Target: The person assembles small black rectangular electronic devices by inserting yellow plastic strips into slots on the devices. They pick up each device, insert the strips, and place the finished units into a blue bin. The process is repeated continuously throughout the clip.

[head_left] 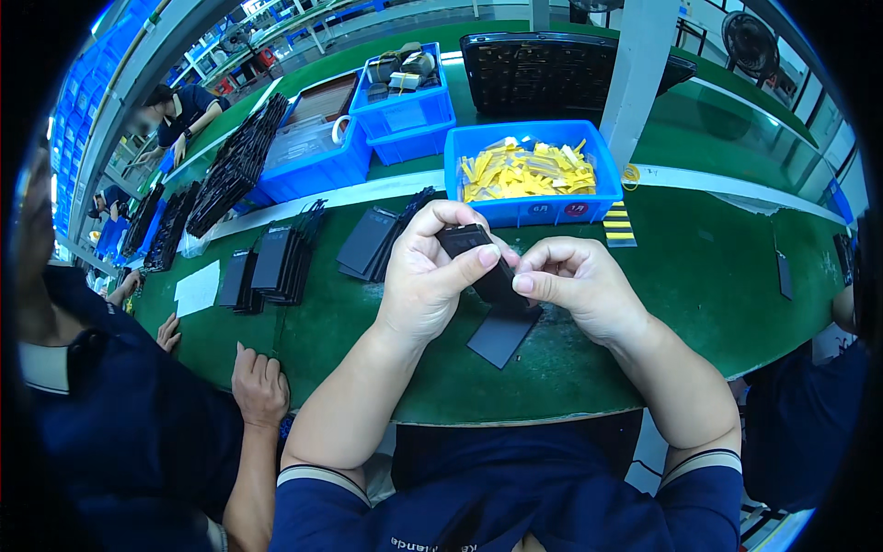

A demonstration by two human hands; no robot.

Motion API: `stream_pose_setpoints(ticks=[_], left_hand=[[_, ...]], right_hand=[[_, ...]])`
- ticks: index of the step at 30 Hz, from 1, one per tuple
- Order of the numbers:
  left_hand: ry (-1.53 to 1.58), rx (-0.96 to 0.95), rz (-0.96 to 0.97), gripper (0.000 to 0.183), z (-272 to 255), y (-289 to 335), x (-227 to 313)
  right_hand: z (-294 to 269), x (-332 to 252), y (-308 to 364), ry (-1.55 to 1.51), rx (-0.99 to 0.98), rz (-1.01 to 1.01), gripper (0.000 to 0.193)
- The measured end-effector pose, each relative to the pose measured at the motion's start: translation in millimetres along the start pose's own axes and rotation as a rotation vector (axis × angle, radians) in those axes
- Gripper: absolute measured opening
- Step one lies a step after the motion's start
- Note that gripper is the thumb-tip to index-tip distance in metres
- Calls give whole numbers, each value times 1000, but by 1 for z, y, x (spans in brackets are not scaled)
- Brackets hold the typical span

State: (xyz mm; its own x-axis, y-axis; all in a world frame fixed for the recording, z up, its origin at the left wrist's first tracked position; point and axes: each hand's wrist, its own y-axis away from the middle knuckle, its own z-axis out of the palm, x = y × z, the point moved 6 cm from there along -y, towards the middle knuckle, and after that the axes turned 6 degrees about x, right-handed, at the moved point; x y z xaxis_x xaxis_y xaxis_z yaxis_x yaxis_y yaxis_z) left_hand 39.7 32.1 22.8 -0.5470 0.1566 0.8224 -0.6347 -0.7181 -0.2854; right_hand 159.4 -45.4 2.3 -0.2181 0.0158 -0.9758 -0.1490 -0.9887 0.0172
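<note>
My left hand (421,281) grips a flat black rectangular battery-like piece (497,283), its thumb pressed on the upper face. The piece is tilted above the green table. At its right edge, the thumb and fingers of my right hand (581,283) are pinched together; whatever lies between these fingertips is too small to make out. Just below the hands, another flat black piece (503,339) lies on the table. Stacks of similar black pieces stand to the left, one stack (368,241) beside my left wrist and another stack (280,262) farther left.
Beyond my hands stands a blue bin (533,215) full of yellow strips (529,171). More blue bins (317,166) and a black tray (538,78) are behind, near a metal post (636,87). A co-worker's hand (260,385) rests at the table's left edge; another person sits right.
</note>
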Motion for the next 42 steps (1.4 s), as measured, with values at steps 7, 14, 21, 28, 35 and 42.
stream_pose_setpoints(ticks=[7, 14, 21, 28, 35, 42], left_hand=[[-78, 27, 19, 27, -3, 0, 1], [-109, 47, 17, 26, -2, 1, 0], [-156, 156, 0, 25, -2, 3, -8], [-498, 256, 32, 22, -4, 5, -16], [-615, 121, -130, 18, -20, -7, -28], [-1098, -329, -2, 23, 7, 4, -45]], right_hand=[[-6, -5, 0, 112, 6, -51, 10], [-7, -10, 1, 315, 39, -111, 11], [-1, -21, 8, 628, 194, -275, 8], [10, -20, 14, 950, 352, -468, 5], [3, -21, 9, 1031, 237, -345, 8], [-18, -33, 3, 855, 323, -290, 13]])
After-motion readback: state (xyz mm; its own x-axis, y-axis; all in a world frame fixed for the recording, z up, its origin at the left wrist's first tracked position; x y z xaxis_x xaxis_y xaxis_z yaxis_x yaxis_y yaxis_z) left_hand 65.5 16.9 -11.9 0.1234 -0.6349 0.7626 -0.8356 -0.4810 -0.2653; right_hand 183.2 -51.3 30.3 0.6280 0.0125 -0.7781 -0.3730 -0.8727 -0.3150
